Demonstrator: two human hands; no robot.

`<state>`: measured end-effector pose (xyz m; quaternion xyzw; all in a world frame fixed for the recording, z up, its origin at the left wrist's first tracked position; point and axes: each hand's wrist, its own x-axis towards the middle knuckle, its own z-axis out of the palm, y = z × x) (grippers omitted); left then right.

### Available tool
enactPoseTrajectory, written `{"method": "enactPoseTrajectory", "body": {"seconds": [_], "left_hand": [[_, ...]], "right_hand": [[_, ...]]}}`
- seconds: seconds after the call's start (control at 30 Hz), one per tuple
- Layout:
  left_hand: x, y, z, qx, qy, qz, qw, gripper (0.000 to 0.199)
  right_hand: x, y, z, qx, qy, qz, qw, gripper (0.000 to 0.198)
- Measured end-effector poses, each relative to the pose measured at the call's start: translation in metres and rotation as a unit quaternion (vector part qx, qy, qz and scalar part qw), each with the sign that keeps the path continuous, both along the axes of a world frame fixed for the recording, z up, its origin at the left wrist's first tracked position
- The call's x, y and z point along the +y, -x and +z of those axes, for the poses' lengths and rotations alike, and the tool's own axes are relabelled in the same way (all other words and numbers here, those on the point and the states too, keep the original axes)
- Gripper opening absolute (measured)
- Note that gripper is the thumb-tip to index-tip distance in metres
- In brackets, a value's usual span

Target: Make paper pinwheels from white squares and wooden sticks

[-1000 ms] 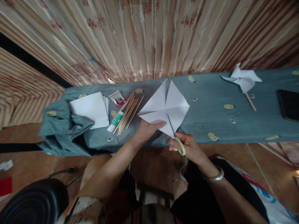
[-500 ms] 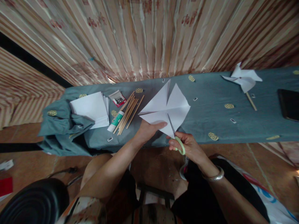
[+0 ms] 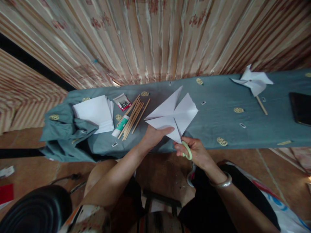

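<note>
A white sheet of paper, slit in from its corners, is held over the near part of the table. My left hand grips its near left side, thumb on top and fingers hidden beneath. In my right hand is a pair of scissors with light green handles. The blades lie at the slit in the paper's near corner and are mostly hidden by it.
Left of the paper lie wooden sticks, a glue stick, an opened box of metal pins and stacked white paper. A paper pinwheel and a dark phone-like object lie right on the cloth-covered table.
The paper's far flaps have shifted slightly to the right and nearer. Both hands keep nearly the same places, with the scissors still at the near slit.
</note>
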<state>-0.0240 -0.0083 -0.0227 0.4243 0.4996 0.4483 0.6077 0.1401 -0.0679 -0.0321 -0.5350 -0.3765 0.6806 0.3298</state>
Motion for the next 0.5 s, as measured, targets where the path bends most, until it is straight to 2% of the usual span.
{"method": "enactPoseTrajectory", "body": {"seconds": [0.23,0.4,0.5], "left_hand": [[0.002,0.002,0.002,-0.014,-0.002,0.001,1.000,0.030],[0.014,0.012,0.008,-0.088,-0.011,-0.010,0.996,0.034],[0.023,0.020,0.010,-0.115,-0.016,0.005,0.993,0.038]], "right_hand": [[0.001,-0.003,0.007,-0.030,-0.053,0.056,0.997,0.052],[0.001,-0.007,0.012,-0.015,-0.019,0.086,0.996,0.053],[-0.001,-0.010,0.012,-0.017,-0.003,0.114,0.993,0.053]]}}
